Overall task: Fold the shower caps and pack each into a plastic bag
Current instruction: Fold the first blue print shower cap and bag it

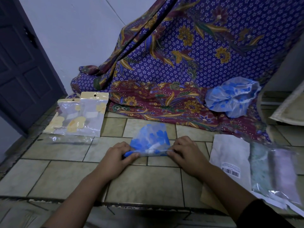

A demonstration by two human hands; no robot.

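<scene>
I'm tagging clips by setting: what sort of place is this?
Likely a home: the blue shower cap being folded rests on a beige tiled surface, with a dark panelled door and a draped batik cloth close by.

I note bare beige floor tile (65,175) open on the near left, between my left hand (117,155) and the two clear hang-hole bags printed with yellow flowers (77,119); nothing blocks passage there. The centre is occupied: both hands pinch the near edge of the folded clear shower cap with blue flowers (150,139). A strip of tile lies free beyond it, up to the purple and maroon batik cloth (164,71), which closes the far side. Right of my right hand (185,153), a white barcoded mailer (230,155) lies near, with clear plastic packets (276,171) overlapping its right side. A loose blue-flowered cap (232,97) sits on the cloth, far right.
</scene>
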